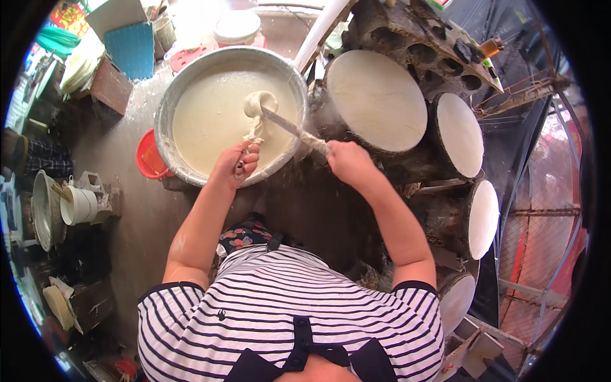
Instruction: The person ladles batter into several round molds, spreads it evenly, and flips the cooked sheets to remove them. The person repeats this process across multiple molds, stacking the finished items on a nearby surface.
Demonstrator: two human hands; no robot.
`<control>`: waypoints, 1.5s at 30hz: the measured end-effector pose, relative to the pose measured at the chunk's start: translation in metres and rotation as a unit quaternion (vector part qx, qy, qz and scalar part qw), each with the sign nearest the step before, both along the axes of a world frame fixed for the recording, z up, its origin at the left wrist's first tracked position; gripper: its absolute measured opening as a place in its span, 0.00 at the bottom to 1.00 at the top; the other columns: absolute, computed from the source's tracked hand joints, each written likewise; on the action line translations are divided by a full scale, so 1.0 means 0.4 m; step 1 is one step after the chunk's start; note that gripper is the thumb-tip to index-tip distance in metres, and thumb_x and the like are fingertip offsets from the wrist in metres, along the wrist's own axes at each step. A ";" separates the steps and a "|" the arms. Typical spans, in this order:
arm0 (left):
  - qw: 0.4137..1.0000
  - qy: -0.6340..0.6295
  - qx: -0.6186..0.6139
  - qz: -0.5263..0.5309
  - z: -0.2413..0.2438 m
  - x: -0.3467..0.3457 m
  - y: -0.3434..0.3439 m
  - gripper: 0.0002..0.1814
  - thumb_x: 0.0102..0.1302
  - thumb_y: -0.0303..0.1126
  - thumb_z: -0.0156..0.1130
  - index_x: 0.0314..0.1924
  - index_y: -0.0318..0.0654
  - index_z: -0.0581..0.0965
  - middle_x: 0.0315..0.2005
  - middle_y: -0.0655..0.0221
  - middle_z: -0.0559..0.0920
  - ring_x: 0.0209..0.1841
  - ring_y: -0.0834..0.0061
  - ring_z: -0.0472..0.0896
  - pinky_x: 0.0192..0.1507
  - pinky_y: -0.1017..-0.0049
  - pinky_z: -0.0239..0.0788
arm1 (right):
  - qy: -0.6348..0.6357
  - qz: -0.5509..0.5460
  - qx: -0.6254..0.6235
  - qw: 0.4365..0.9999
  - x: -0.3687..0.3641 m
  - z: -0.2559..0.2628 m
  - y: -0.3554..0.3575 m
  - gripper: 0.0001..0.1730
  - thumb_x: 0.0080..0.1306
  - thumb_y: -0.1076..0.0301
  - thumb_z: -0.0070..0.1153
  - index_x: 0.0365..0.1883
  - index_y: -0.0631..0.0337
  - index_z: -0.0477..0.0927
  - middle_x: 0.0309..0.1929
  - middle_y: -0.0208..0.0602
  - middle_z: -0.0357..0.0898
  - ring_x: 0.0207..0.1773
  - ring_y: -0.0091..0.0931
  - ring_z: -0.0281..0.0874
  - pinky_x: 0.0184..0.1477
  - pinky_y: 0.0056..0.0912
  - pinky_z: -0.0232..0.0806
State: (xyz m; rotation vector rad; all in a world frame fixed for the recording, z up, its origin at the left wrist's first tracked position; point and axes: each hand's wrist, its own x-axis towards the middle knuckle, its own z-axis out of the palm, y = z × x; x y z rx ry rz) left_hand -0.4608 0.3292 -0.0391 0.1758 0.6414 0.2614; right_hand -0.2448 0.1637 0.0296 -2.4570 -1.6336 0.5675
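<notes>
A large round metal basin before me holds pale, creamy batter. My left hand grips the batter-coated handle of a ladle over the near side of the basin. The ladle's bowl is over the batter, smeared with it; whether it touches the surface I cannot tell. In my right hand, beyond the basin's right rim, is the wrapped handle of a long flat blade. The blade slants to the left, its tip at the ladle's bowl. Part of each handle is hidden by my fingers.
Several round drum-like steamers with pale tops curve along the right, the largest top beside the basin. A red bucket stands at the basin's left. Farther left are a white pail and a metal bowl. A white-lidded tub stands behind.
</notes>
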 end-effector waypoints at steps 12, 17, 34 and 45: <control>0.917 0.026 0.398 0.016 0.509 -0.140 0.006 0.09 0.70 0.36 0.46 0.39 0.37 0.67 0.23 0.77 0.68 0.14 0.89 0.61 0.09 0.87 0.52 | -0.348 0.039 0.354 0.867 0.049 0.392 -0.057 0.17 0.62 0.68 0.53 0.50 0.42 0.78 0.21 0.30 0.71 0.23 0.27 0.73 0.25 0.31 0.68; 0.972 0.015 0.159 -0.174 0.327 -0.113 0.083 0.10 0.71 0.37 0.45 0.36 0.39 0.68 0.18 0.80 0.66 0.11 0.88 0.58 0.08 0.86 0.49 | -0.347 -0.066 0.376 0.857 0.085 0.098 -0.225 0.19 0.58 0.71 0.57 0.49 0.49 0.78 0.23 0.31 0.68 0.25 0.31 0.71 0.25 0.34 0.66; 0.591 -0.163 0.149 -0.776 0.447 0.314 -0.786 0.09 0.69 0.36 0.47 0.35 0.39 0.65 0.20 0.75 0.67 0.11 0.87 0.60 0.07 0.85 0.49 | -0.049 -0.757 0.621 0.199 -0.816 -0.247 -0.975 0.04 0.70 0.71 0.38 0.35 0.60 0.64 0.25 0.30 0.69 0.19 0.18 0.66 0.20 0.20 0.64; 0.212 -0.196 0.045 -0.956 0.341 0.107 -1.674 0.13 0.71 0.38 0.44 0.28 0.43 0.63 0.13 0.78 0.60 0.09 0.88 0.54 0.06 0.85 0.45 | -0.076 -0.804 0.583 -0.096 -1.100 -0.245 -1.016 0.07 0.69 0.68 0.37 0.38 0.62 0.64 0.28 0.34 0.72 0.21 0.24 0.76 0.21 0.25 0.71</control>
